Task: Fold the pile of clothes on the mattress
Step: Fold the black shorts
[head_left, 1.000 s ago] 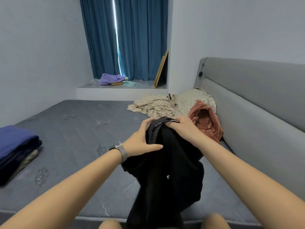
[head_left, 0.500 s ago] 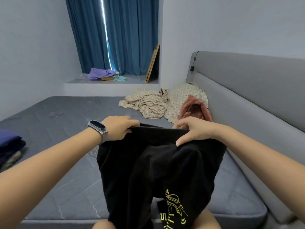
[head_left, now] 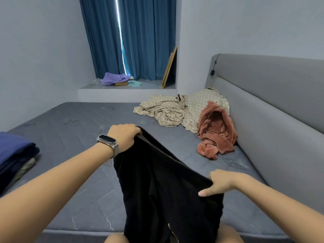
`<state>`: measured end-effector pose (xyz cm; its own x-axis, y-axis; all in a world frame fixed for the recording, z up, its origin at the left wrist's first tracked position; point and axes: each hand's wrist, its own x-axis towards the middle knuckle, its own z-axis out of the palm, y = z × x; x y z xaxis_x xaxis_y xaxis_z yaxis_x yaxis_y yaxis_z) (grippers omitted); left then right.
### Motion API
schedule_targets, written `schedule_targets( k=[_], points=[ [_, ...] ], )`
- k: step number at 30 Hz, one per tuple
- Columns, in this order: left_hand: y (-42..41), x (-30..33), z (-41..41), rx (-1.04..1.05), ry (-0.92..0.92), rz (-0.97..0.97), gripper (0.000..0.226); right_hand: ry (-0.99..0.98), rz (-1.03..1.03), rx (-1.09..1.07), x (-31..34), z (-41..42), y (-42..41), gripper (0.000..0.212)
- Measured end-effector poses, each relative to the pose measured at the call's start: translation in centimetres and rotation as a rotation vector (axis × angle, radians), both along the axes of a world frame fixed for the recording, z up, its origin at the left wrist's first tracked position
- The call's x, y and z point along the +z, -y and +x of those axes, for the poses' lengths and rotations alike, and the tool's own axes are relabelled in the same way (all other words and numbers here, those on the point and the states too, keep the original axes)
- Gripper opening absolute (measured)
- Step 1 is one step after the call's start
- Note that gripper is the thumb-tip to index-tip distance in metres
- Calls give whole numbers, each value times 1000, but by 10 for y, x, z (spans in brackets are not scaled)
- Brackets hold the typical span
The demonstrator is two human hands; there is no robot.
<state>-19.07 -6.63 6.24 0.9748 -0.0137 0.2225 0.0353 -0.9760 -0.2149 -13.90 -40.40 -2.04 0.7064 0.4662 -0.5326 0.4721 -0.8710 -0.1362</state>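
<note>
Since the earlier frame the right hand [head_left: 221,183] is sitting lower and nearer the mattress's front edge, while the left hand [head_left: 123,136] is staying high, so the waistband of the black shorts [head_left: 166,190] is now slanting down to the right. Left fingers are curling over the band's far end and gripping it; a watch [head_left: 107,140] is showing on that wrist. Right fingers are pinching the band's near end, with the thumb lying across the cloth. The shorts are hanging over the front edge of the mattress [head_left: 78,137], in front of the person's knees. A rust garment [head_left: 216,130] and a patterned cloth [head_left: 166,112] are lying crumpled near the far right corner, by the headboard [head_left: 271,102]. Folded blue clothes [head_left: 15,151] are lying stacked at the left edge.
</note>
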Motion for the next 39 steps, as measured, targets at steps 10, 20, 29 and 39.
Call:
schedule_targets(
  k=[10,20,29,39],
  points=[
    [-41,6,-18,55,-223,342,25,500,109,78,50,41,32,54],
    [-64,38,-45,6,-33,-742,17,680,475,-240,136,41,29,62],
    [-75,31,25,172,-420,-552,5,110,395,-314,150,100,20,39],
    [-87,104,190,-54,853,-582,26,1088,981,-392,194,234,-16,14]
  ],
)
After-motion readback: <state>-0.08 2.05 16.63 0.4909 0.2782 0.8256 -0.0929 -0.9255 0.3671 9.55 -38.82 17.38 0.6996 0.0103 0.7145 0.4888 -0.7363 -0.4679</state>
